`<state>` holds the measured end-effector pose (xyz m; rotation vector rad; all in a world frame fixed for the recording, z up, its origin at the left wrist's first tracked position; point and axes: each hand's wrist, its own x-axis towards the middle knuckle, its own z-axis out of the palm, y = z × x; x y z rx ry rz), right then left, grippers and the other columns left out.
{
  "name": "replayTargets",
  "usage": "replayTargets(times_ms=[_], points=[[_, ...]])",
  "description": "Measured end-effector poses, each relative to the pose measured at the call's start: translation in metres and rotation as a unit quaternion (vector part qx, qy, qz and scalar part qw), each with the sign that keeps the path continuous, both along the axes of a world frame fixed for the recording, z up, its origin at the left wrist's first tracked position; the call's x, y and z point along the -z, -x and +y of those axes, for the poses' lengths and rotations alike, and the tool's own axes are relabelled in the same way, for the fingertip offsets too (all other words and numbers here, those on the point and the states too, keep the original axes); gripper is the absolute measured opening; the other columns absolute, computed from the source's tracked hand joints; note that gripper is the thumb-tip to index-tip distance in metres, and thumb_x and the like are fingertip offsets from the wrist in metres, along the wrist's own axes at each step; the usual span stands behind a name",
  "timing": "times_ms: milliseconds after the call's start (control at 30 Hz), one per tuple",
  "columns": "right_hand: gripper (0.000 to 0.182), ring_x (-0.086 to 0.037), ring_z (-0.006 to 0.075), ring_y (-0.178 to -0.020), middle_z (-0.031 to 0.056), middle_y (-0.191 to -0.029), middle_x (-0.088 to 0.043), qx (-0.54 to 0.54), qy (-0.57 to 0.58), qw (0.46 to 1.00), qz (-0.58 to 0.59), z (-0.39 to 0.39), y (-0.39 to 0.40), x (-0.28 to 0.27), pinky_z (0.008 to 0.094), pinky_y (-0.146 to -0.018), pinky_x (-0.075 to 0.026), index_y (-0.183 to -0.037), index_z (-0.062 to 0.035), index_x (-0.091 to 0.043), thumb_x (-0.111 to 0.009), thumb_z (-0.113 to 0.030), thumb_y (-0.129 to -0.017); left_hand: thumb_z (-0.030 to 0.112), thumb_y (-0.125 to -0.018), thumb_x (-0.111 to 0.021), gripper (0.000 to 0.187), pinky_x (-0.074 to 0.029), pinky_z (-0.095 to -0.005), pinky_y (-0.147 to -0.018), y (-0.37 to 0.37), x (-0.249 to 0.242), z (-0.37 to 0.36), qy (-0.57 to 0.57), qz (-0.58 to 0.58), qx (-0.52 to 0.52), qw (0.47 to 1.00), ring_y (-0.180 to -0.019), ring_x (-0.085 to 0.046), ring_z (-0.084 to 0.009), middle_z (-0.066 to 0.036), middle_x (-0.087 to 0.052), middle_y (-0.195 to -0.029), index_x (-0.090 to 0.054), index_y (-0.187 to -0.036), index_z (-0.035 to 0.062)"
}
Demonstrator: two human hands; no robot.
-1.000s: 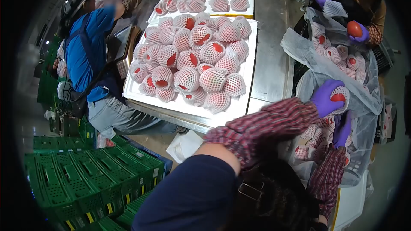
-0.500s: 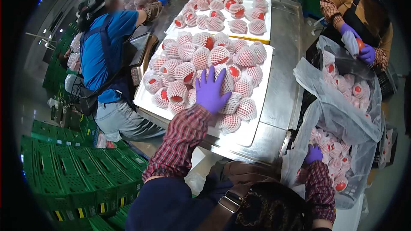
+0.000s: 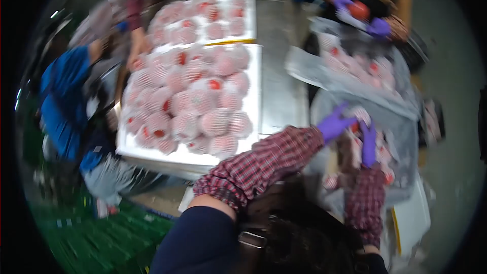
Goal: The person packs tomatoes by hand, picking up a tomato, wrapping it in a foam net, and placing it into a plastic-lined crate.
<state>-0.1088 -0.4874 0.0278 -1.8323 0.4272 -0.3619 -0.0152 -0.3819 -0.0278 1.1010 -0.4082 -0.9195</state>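
Observation:
My left hand (image 3: 335,123) and my right hand (image 3: 369,144), both in purple gloves, meet over a crate (image 3: 406,165) lined with a grey translucent plastic bag. Between their fingers is a red fruit in a white foam net (image 3: 361,115), with a patch of red skin showing beneath the net. My right fingers wrap its near side; the left thumb and fingers reach its left side. Motion blur softens the finger contact. Below my hands, more netted red fruits (image 3: 386,165) lie in the bag, partly covered by my right arm.
A steel table (image 3: 280,86) bears two white trays with several netted fruits, the nearer tray (image 3: 256,61) heaped. A co-worker (image 3: 393,0) handles red fruit beside another lined crate (image 3: 401,91). Another person in blue (image 3: 66,101) and a third person's arm (image 3: 137,40) are left. Green crates (image 3: 96,233) stand lower left.
My left hand has left the heaped tray and come right to the lined crate. My right hand has risen from inside the crate with a netted fruit. The view has swung right.

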Motion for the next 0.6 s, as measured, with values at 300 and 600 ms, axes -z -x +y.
replayTargets(times_ms=[300, 600], points=[[0.036, -0.049, 0.0228, -0.104, 0.0160, -0.111, -0.052, 0.156, 0.238, 0.956, -0.073, -0.020, 0.011, 0.028, 0.0306, -0.089, -0.039, -0.118, 0.0005, -0.047, -0.050, -0.015, -0.086, 0.029, -0.085, -0.053, 0.040, -0.048, -0.0321, -0.080, 0.012, -0.006, -0.044, 0.093, 0.262, 0.006, 0.961, -0.098, -0.054, -0.0185, -0.008, -0.052, -0.112, -0.043, -0.118, 0.0083], [0.027, -0.055, 0.0201, -0.097, 0.0141, -0.106, -0.056, 0.155, -0.332, 0.925, -0.101, -0.050, 0.007, 0.062, 0.0291, -0.080, -0.045, -0.109, 0.0013, -0.053, -0.049, -0.014, -0.086, 0.018, -0.077, -0.064, 0.045, -0.047, -0.0305, -0.078, 0.009, 0.014, -0.049, 0.075, 0.003, -0.081, 0.994, -0.094, -0.054, -0.0173, -0.007, -0.053, -0.105, -0.043, -0.116, 0.0075]])
